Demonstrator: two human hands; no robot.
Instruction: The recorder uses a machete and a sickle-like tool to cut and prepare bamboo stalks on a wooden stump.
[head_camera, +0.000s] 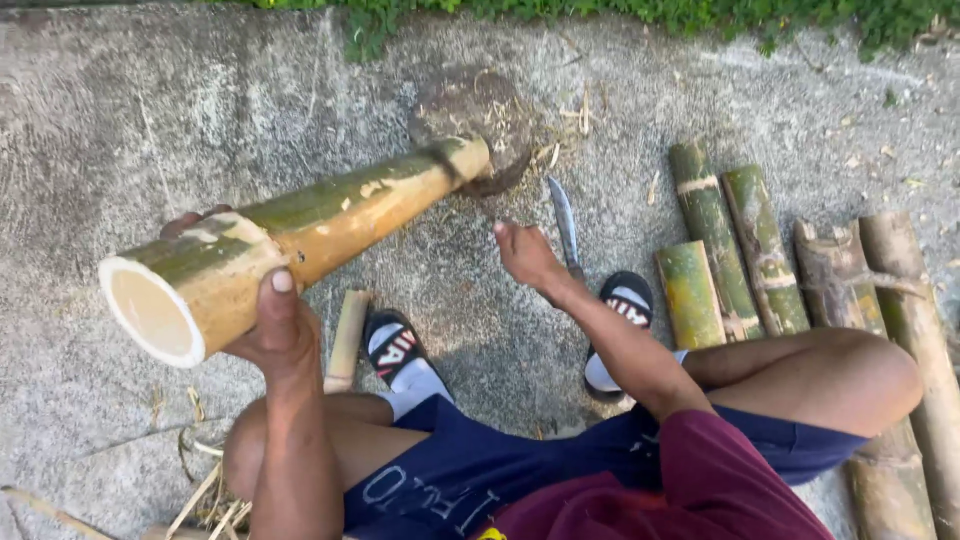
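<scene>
Left hand (268, 330): fingers wrapped around the near, open end of a bamboo pole (300, 240), thumb on top.
Bamboo pole: tilted, far end resting on a round wooden block (478, 125) on the concrete ground (120, 120).
Right hand (528, 256): fingers closed on the handle of a knife (565, 228), blade pointing away.
Surroundings: bamboo pieces (760, 250) lie side by side to the right; a short split piece (348, 340) just beside the left sandal (392, 346).
Obstruction: right knee covers part of the bamboo pieces.
</scene>
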